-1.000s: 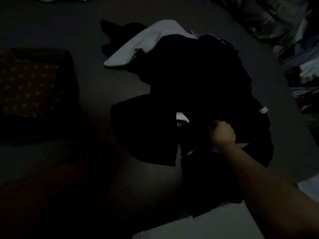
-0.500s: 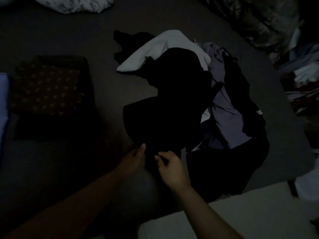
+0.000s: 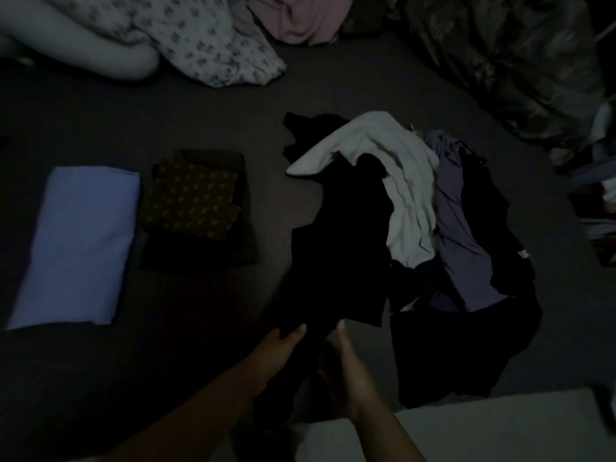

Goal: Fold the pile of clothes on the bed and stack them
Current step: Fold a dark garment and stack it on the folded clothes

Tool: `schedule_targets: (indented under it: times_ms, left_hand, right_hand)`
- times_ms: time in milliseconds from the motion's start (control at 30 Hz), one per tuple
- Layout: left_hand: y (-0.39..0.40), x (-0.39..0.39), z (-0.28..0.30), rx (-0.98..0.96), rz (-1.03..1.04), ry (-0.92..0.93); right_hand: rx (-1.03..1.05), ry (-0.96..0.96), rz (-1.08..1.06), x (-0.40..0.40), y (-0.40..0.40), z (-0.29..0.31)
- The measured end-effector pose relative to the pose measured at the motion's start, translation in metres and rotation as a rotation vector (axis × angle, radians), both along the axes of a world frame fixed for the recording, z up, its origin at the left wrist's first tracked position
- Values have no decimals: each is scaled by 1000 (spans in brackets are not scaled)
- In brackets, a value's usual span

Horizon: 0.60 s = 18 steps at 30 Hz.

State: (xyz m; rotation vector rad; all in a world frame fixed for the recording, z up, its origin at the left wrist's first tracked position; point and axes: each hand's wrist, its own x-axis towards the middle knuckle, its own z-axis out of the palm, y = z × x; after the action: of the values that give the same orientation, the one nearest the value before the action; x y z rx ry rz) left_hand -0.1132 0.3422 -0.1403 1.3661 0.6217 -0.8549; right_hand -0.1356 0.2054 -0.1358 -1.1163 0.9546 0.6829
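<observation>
A: Nearest item?

B: Black garment (image 3: pixel 336 261), at the pile's (image 3: pixel 433 228) near-left edge. Left hand (image 3: pixel 283 345) and right hand (image 3: pixel 343 361) both at its near end, fingers round the cloth. A second ago only the right hand was in the pile; half a second ago both reached its edge. Now the piece trails out toward the person.

A: Meaning?

B: My reading: next garment chosen, being drawn clear for folding.

A: The pile itself?

B: Behind the black piece: white garment (image 3: pixel 393 181) on top, grey-purple one (image 3: pixel 460 228) to its right, more dark cloth beneath. All unfolded.

A: Left of the pile?

B: Patterned folded stack (image 3: pixel 196 201) close by; folded blue piece (image 3: pixel 76 241) beyond that.

A: Farther back?

B: Floral bedding (image 3: pixel 200 38) and pink cloth (image 3: pixel 300 18), well behind the pile on the bed (image 3: pixel 233 111). Task partly done; most of the pile remains.
</observation>
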Motion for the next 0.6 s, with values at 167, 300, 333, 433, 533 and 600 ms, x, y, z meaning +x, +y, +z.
schedule_targets:
  times_ms: [167,300,333,433,533,600]
  left_hand:
    - [-5,-17,55,-50,-291,-48]
    - [1,-18,97,-30,-50,-4]
    - [4,-17,106,1,12,18]
    - [10,-14,132,-10,72,109]
    - [6,-7,157,-310,193,243]
    - [-5,3,173,-475,220,234]
  right_hand:
    - [93,-51,-72,16,16,46]
    - [4,-127,-39,20,12,89]
    - [3,-151,-47,20,9,99]
    - [-21,-260,-49,17,-3,136]
    - [-65,-378,78,8,-10,171]
    - [-113,-431,220,4,-15,183]
